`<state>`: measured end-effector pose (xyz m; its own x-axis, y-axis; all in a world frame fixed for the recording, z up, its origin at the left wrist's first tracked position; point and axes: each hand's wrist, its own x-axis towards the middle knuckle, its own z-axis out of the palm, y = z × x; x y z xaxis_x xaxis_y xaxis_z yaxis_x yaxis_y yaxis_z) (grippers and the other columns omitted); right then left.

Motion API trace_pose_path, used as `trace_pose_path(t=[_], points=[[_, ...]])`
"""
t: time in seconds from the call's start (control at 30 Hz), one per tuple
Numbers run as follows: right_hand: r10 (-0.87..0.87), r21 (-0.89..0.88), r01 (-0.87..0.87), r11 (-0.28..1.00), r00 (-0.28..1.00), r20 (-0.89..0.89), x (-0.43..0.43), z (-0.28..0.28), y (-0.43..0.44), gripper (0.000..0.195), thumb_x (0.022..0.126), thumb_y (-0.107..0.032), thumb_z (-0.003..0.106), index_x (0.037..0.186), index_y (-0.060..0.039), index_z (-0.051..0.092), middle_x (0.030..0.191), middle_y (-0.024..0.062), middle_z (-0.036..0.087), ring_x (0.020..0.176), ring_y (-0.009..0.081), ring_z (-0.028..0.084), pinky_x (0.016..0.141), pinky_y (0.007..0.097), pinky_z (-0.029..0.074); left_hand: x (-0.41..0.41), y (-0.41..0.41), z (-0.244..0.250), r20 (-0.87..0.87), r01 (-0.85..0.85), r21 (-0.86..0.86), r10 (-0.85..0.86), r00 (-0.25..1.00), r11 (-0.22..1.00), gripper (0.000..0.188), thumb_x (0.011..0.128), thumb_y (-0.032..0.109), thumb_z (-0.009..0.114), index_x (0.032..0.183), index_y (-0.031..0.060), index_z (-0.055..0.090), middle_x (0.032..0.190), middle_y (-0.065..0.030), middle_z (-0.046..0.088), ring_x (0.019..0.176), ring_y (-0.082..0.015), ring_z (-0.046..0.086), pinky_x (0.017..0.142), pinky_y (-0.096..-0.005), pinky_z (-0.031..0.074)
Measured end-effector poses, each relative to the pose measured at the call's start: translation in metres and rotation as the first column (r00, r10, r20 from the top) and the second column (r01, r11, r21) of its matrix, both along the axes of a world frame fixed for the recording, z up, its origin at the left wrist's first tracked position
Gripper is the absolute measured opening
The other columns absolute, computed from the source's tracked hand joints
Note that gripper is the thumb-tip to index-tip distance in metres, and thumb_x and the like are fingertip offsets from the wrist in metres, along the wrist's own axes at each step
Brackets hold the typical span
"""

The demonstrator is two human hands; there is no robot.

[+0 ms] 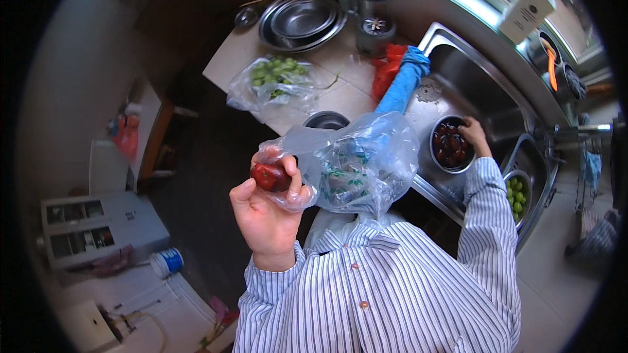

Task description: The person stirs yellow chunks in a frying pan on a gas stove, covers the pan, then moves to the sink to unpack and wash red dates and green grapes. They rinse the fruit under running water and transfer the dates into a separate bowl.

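My left hand [270, 211] is raised in front of my chest with a dark red fruit [271, 177] held in its fingers. The same hand has hold of the edge of a clear plastic bag [365, 171] with green print, which hangs out to the right. My right hand [473, 133] reaches to the far rim of a round metal bowl [432, 149] in the sink, its fingertips dipping among the fruit. Several dark red fruits [450, 144] fill that bowl. Whether the right fingers grip a fruit is hidden.
Green grapes [516, 196] sit in a bowl in the smaller basin. A blue cloth [403, 81] lies over the metal sink's [495, 78] left edge, beside a red bag [390, 66]. On the counter are bagged green grapes [279, 73], nested metal basins [304, 17] and a blender [374, 14].
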<state>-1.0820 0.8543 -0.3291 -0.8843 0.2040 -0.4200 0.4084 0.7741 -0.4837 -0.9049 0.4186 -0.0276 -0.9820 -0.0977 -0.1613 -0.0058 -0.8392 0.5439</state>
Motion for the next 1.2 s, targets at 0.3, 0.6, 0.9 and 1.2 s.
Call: trace_pose_path(t=[0.3,0.6,0.9,1.2], points=[[0.225,-0.268,-0.537,0.800,0.683,-0.695,0.108,0.213,-0.222,0.048,0.071,-0.018,0.076,0.111,-0.0058,0.051,0.094,0.0061,0.059,0.077,0.0156,0.059,0.067,0.0259,0.047,0.039,-0.053,-0.020,-0.057,-0.165,-0.113,0.160,0.986,0.980,0.041,0.089,0.031,0.047,0.123,0.0099,0.044,0.105,-0.0128,0.056,0.068,-0.0149,0.053,0.062,-0.0276,0.042],[0.145,-0.936,-0.254,0.243,0.964,-0.224,0.140,0.170,-0.357,0.017,0.084,0.000,0.060,0.100,-0.0021,0.054,0.085,0.0002,0.061,0.078,0.0079,0.059,0.073,0.0220,0.046,0.113,-0.167,-0.048,-0.050,-0.432,-0.447,0.460,0.887,0.783,0.033,0.098,0.025,0.043,0.129,0.0128,0.042,0.111,-0.0098,0.054,0.067,-0.0092,0.048,0.061,-0.0213,0.041],[0.405,-0.999,0.030,-0.042,0.914,0.011,0.188,0.165,-0.518,0.011,0.087,-0.008,0.059,0.097,-0.0053,0.056,0.089,0.0027,0.061,0.083,0.0125,0.059,0.077,0.0261,0.046,0.176,-0.239,-0.091,-0.069,-0.419,-0.816,0.653,0.755,0.398,0.056,0.084,0.008,0.067,0.131,0.0049,0.038,0.108,-0.0099,0.054,0.091,-0.0119,0.052,0.079,-0.0245,0.046],[0.642,-0.980,0.113,-0.166,0.767,-0.020,0.193,0.177,-0.608,0.009,0.084,-0.006,0.055,0.093,-0.0042,0.056,0.090,0.0075,0.064,0.085,0.0179,0.062,0.080,0.0299,0.047,0.193,-0.283,-0.113,-0.094,-0.327,-0.929,0.745,0.660,0.172,0.087,0.075,-0.003,0.069,0.145,0.0123,0.019,0.126,-0.0153,0.047,0.101,-0.0167,0.054,0.075,-0.0251,0.050]])
